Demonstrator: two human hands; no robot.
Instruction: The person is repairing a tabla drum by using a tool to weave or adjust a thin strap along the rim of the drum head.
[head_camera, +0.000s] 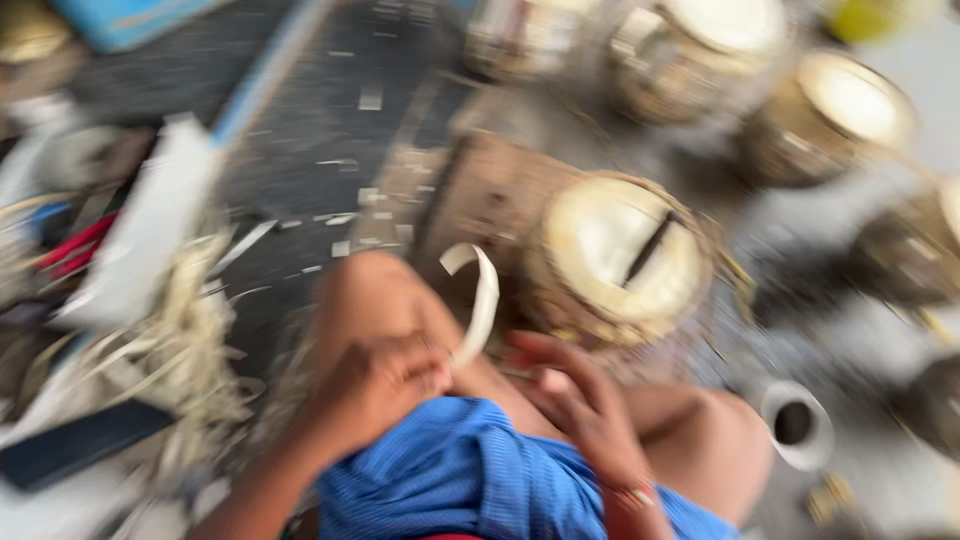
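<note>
dark floor (300, 130), pale shavings (170, 350), woven baskets (620, 260)

Left hand (375, 390) curled closed, right hand (580, 400) fingers loosely bent, over knees.

1. One cam only, worn on the person's head, tilted steeply down over the lap.
2. Close range: bare knees and both hands fill the lower centre, floor w/ round woven baskets (617, 262) beyond.
3. Frame motion-blurred; no 2nd view to overlap.
</note>
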